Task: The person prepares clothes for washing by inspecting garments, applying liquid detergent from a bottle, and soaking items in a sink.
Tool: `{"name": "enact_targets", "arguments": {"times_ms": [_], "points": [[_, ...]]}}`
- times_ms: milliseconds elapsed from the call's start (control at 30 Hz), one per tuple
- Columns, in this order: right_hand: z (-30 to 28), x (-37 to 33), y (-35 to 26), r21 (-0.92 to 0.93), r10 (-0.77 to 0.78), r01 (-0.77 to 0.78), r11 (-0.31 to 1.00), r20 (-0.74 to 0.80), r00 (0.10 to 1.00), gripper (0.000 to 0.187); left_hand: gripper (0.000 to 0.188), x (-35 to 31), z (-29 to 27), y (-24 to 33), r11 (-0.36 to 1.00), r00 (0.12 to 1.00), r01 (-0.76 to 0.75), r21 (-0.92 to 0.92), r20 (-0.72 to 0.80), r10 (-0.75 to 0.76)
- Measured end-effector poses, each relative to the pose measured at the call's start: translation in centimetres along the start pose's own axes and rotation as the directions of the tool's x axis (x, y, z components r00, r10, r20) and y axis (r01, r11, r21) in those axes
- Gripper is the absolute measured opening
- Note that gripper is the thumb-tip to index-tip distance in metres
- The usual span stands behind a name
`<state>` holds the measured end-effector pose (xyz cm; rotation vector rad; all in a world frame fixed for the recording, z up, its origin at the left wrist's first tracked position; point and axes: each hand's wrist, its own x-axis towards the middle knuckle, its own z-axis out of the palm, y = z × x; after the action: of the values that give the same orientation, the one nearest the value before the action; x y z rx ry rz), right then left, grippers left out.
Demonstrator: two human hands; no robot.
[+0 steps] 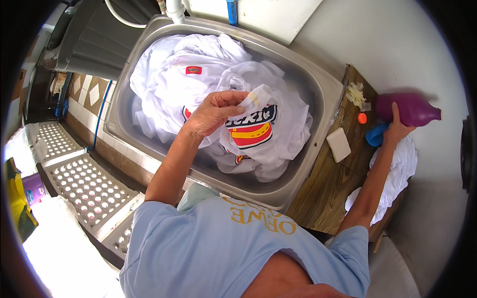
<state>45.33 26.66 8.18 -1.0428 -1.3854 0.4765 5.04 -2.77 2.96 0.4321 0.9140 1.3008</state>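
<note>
My left hand (pixel 218 111) pinches a raised corner of a wet white garment (pixel 293 129) between thumb and fingers. A yellowish patch shows on the cloth just beyond my fingertips. The garment bears a red, yellow and dark print and lies with other white clothes (pixel 169 64) in the water of a steel sink (pixel 325 107). Off to the right, my right hand (pixel 397 128) is closed round a purple plastic bottle (pixel 407 109), its narrow neck pointing right. Beside that hand is a blue cup (pixel 376 135). A small orange cap (pixel 362 118) lies near it.
A wooden counter (pixel 318 203) adjoins the sink's right side, carrying a pale soap bar (pixel 339 145), a yellowish shredded scrubber (pixel 355 94) and white cloth (pixel 392 184). The wall (pixel 397 54) rises behind it. Perforated plastic racks (pixel 89 184) stand at left, below a grey bin (pixel 99 44).
</note>
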Motion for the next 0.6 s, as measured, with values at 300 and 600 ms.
{"name": "enact_targets", "arguments": {"times_ms": [300, 600], "points": [[3.5, -3.7, -9.4, -0.047, -0.059, 0.098, 0.994, 0.523, 0.851, 0.082, 0.028, -0.8, -1.0, 1.7, 0.991, 0.987, 0.062, -0.116, -0.138, -0.078], [13.9, -11.0, -15.6, 0.029, -0.134, 0.32, 0.947, 0.941, 0.31, 0.091, 0.026, -1.2, -3.5, 3.9, 0.998, 0.996, -0.018, -0.052, -0.092, 0.013]]}}
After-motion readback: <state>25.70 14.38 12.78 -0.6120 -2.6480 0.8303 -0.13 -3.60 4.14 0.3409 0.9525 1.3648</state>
